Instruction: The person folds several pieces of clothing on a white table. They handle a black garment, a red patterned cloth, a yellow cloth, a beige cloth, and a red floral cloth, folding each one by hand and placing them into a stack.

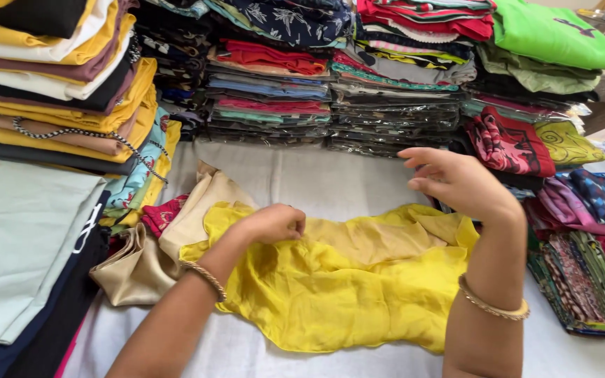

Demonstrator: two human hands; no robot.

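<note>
A crumpled yellow cloth (344, 287) lies spread on the white sheet (302, 175) in front of me. My left hand (274, 222) rests on its upper left part with the fingers curled into the fabric. Above the cloth's right end, my right hand (456, 180) hovers with fingers loosely apart and nothing in it. Each wrist wears a gold bangle. A beige garment (176, 238) lies partly under the yellow cloth on the left.
Stacks of folded clothes in clear wrappers (274, 84) line the back. Yellow, white and dark folded piles (50, 70) stand at the left, patterned fabrics (582, 245) at the right, and a green garment (554, 35) tops the far right stack.
</note>
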